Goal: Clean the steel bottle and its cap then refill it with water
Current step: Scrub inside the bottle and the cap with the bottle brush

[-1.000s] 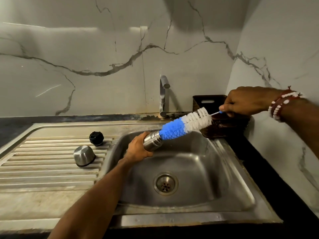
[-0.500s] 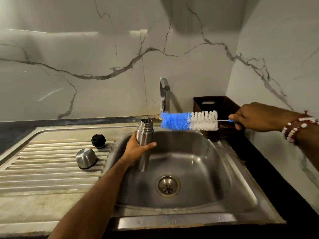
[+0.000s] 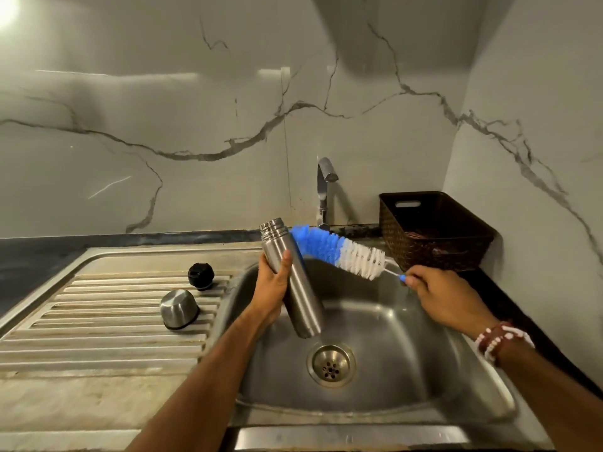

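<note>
My left hand [image 3: 272,288] grips the open steel bottle [image 3: 297,288] over the sink basin [image 3: 408,370]. The bottle is nearly upright, its mouth tilted up and to the left. My right hand [image 3: 440,296] holds the thin handle of a bottle brush [image 3: 339,251] with blue and white bristles. The blue tip presses against the bottle's right side just below the neck, outside the bottle. A steel cup-shaped cap [image 3: 178,308] sits upside down on the ribbed drainboard [image 3: 98,321]. A black stopper cap [image 3: 201,276] lies just behind it.
The tap [image 3: 324,190] stands behind the basin with no water running. A dark woven basket [image 3: 434,230] sits in the right corner against the marble wall. The drain [image 3: 331,364] is below the bottle. Dark countertop borders the sink.
The brush came out of the bottle's mouth a second ago; the bottle was then turned upright. Now the brush has swung down against the bottle's outer side, and my right hand has dropped lower.
</note>
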